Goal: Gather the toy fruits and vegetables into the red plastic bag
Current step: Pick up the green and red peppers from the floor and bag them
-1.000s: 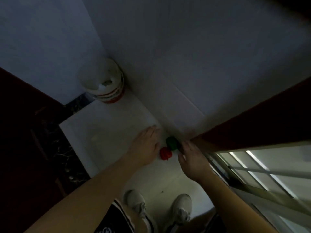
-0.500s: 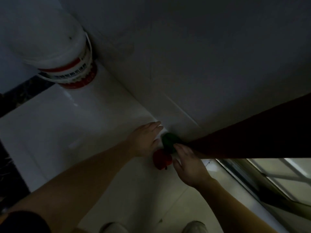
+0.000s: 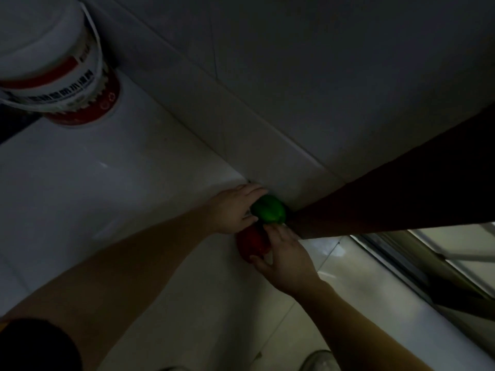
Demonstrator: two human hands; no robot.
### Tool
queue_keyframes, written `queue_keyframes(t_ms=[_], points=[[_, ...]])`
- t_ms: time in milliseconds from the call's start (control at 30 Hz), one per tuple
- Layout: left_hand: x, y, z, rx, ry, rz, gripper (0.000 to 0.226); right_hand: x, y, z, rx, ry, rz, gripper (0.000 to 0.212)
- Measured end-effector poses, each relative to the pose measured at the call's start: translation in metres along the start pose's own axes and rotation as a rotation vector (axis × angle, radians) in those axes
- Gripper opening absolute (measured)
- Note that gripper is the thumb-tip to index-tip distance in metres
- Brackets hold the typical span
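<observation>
Toy fruits and vegetables, two of them, show in the head view. A green toy (image 3: pixel 269 212) sits between the left hand's (image 3: pixel 231 210) fingers and thumb. A red toy (image 3: pixel 251 241) touches it just below, between the right hand's (image 3: pixel 288 261) thumb and fingertips. Both hands look curled round their toys, the left on the green and the right on the red, though the light is poor. The toys are smooth and round, and they are crowded where the wall (image 3: pixel 294 103) meets a dark panel (image 3: pixel 401 199) just beyond the fingertips. I'd worry a shallow grip slips and one rolls off across the floor (image 3: pixel 80 196) or under that panel. With both hands full, nothing is free to open the red plastic bag, which is nowhere in sight. The dimness hides what the toys are and how far the fingers reach behind them. A bucket (image 3: pixel 53 76) far from the fingers is cut off at the frame edge.
</observation>
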State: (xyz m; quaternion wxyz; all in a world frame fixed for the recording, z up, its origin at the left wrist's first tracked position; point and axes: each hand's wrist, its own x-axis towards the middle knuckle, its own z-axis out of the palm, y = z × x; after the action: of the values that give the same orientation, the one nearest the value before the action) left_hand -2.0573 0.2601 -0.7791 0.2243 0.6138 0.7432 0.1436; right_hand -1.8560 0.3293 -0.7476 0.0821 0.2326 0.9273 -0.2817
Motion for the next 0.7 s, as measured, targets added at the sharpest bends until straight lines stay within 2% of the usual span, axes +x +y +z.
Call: queue_keyframes(t_ms=[233,400,700], points=[[0.014,-0.001,0.005,-0.059,-0.072,0.045,0.074,0.002,-0.004,0.020,0.031,-0.001,0.030,0.074],[0.020,0.000,0.010,-0.082,-0.082,0.047,0.073,0.005,-0.003,0.029,0.030,0.029,0.039,0.064],[0.022,0.000,0.005,-0.082,-0.103,0.000,0.075,-0.003,-0.005,0.020,0.061,0.015,0.049,0.069]])
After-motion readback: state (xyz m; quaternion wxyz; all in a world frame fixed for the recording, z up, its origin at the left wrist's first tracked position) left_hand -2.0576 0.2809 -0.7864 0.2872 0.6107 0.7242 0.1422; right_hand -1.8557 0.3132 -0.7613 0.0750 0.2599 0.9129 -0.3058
